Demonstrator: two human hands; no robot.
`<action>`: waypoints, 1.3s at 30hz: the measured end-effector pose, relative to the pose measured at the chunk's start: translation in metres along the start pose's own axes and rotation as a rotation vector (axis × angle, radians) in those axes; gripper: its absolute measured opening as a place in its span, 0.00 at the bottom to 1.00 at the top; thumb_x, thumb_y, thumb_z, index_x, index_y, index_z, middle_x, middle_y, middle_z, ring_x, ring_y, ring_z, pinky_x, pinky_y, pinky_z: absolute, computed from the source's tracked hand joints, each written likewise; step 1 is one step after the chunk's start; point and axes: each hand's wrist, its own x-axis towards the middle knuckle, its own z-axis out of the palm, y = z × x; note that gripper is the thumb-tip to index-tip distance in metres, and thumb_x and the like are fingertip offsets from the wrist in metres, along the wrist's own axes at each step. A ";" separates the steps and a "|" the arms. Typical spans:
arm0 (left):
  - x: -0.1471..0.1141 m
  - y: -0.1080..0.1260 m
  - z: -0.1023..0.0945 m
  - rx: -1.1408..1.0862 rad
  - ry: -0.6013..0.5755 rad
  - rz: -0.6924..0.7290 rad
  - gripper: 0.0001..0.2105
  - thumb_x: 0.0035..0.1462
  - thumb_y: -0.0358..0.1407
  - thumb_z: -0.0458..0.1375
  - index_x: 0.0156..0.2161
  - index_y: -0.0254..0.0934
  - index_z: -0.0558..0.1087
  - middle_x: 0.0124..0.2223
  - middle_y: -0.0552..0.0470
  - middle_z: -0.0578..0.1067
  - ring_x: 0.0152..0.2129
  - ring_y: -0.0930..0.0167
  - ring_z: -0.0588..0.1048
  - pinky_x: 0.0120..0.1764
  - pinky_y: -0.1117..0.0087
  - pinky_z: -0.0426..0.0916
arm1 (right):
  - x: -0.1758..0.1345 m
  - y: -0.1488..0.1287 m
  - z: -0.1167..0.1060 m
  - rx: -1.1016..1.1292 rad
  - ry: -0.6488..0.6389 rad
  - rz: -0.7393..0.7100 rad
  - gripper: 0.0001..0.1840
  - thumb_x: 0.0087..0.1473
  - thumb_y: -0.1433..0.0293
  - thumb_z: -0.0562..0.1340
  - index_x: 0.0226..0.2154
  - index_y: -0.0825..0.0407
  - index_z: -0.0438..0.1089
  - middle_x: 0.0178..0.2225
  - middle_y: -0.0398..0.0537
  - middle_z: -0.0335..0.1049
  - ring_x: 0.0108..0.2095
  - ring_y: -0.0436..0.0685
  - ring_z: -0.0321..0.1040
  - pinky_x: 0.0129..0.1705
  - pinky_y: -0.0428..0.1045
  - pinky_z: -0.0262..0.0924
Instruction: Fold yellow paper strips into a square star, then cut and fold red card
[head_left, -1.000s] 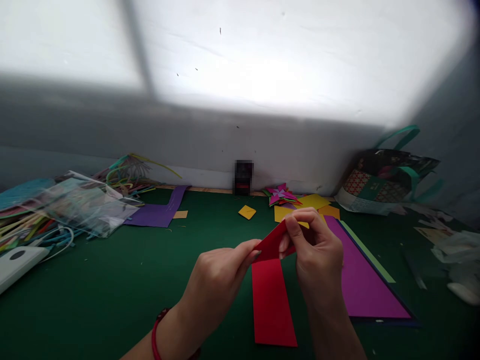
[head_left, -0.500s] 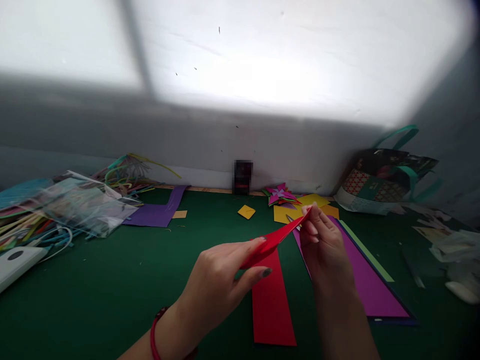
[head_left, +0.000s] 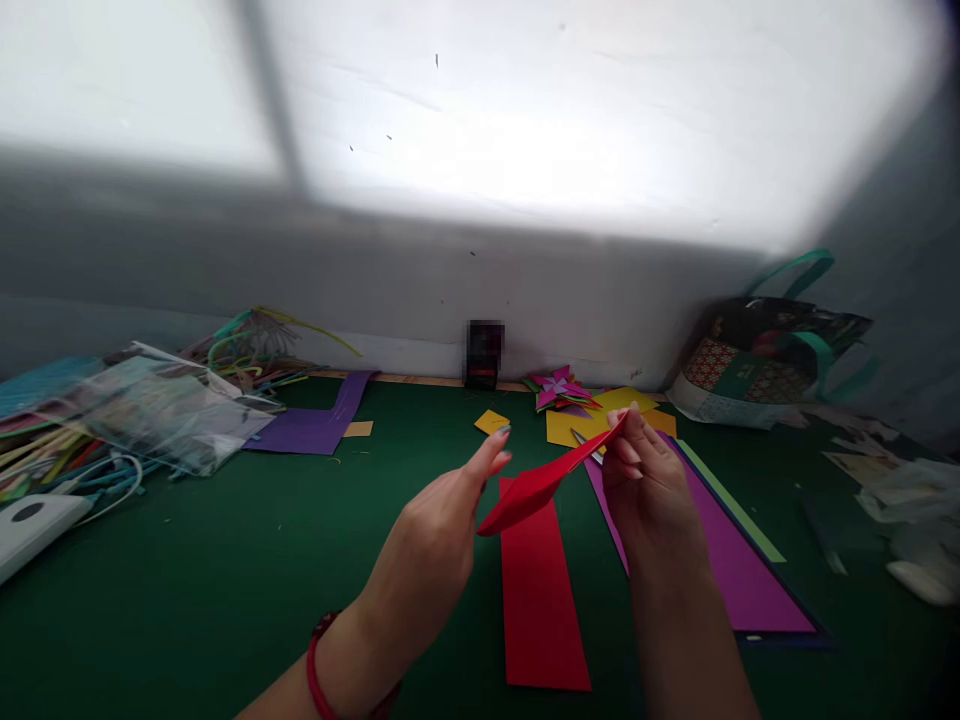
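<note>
A folded piece of red paper point(head_left: 529, 492) slants in the air above the table. Its upper right end is pinched between the thumb and fingers of my right hand point(head_left: 641, 450). My left hand point(head_left: 439, 535) is raised beside the paper's lower left tip, fingers stretched upward and not gripping it; whether it still touches the tip I cannot tell. Below lies a flat red paper strip point(head_left: 544, 610). Scissors point(head_left: 589, 443), partly hidden by the red paper, lie behind my right hand on yellow paper point(head_left: 564, 428).
Purple sheets point(head_left: 750, 570) with a green strip point(head_left: 731, 500) lie at right. A small yellow square point(head_left: 489, 420), paper stars point(head_left: 556, 388) and a dark pixelated object point(head_left: 484, 355) are at the back. Craft strips under clear plastic point(head_left: 202, 400) fill the left; a bag point(head_left: 757, 370) stands back right.
My left hand has let go of the folded red paper, its fingers now pointing up. My right hand keeps its pinch and has hardly moved.
</note>
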 end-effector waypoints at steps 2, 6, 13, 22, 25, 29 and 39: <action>0.001 0.005 0.000 -0.023 -0.029 0.069 0.23 0.61 0.25 0.39 0.60 0.42 0.47 0.57 0.49 0.62 0.53 0.71 0.62 0.51 0.66 0.63 | -0.001 0.002 0.002 0.013 0.003 0.010 0.13 0.38 0.64 0.69 0.24 0.55 0.69 0.15 0.35 0.54 0.13 0.40 0.46 0.11 0.36 0.47; 0.002 0.013 0.000 -0.097 -0.110 0.072 0.28 0.59 0.36 0.48 0.61 0.40 0.42 0.60 0.47 0.57 0.56 0.65 0.57 0.54 0.63 0.59 | -0.006 0.010 0.009 0.048 -0.005 0.035 0.11 0.40 0.65 0.68 0.25 0.55 0.69 0.13 0.34 0.55 0.12 0.40 0.48 0.13 0.36 0.48; 0.003 0.007 0.004 -0.208 -0.166 -0.130 0.14 0.62 0.34 0.43 0.50 0.43 0.65 0.42 0.55 0.75 0.36 0.74 0.74 0.37 0.76 0.70 | -0.011 0.015 0.016 0.061 -0.011 0.080 0.12 0.41 0.64 0.67 0.24 0.55 0.69 0.13 0.34 0.57 0.12 0.40 0.49 0.13 0.36 0.50; 0.004 0.008 0.002 -0.120 -0.237 -0.136 0.17 0.62 0.35 0.41 0.55 0.42 0.59 0.39 0.53 0.76 0.29 0.73 0.74 0.26 0.77 0.67 | -0.008 0.013 0.013 0.108 0.041 0.056 0.10 0.42 0.67 0.67 0.24 0.56 0.69 0.13 0.34 0.57 0.12 0.39 0.49 0.13 0.35 0.49; 0.002 0.007 0.002 -0.038 -0.205 -0.076 0.17 0.62 0.35 0.42 0.55 0.39 0.59 0.40 0.50 0.75 0.30 0.72 0.74 0.26 0.75 0.67 | -0.008 0.012 0.013 0.086 0.051 0.048 0.11 0.40 0.66 0.68 0.24 0.55 0.69 0.13 0.34 0.57 0.11 0.40 0.49 0.13 0.36 0.49; 0.000 0.003 0.003 0.072 -0.162 -0.024 0.16 0.61 0.36 0.44 0.53 0.37 0.62 0.35 0.50 0.76 0.26 0.72 0.73 0.24 0.74 0.64 | -0.011 0.015 0.016 0.088 0.027 0.068 0.11 0.40 0.66 0.68 0.24 0.55 0.69 0.13 0.34 0.57 0.12 0.40 0.49 0.14 0.36 0.51; 0.000 0.003 0.004 0.113 -0.096 0.047 0.16 0.62 0.32 0.43 0.52 0.35 0.64 0.27 0.51 0.74 0.20 0.74 0.70 0.21 0.75 0.61 | -0.012 0.018 0.018 0.054 0.015 0.055 0.10 0.42 0.66 0.67 0.24 0.55 0.69 0.13 0.34 0.57 0.12 0.40 0.49 0.14 0.37 0.49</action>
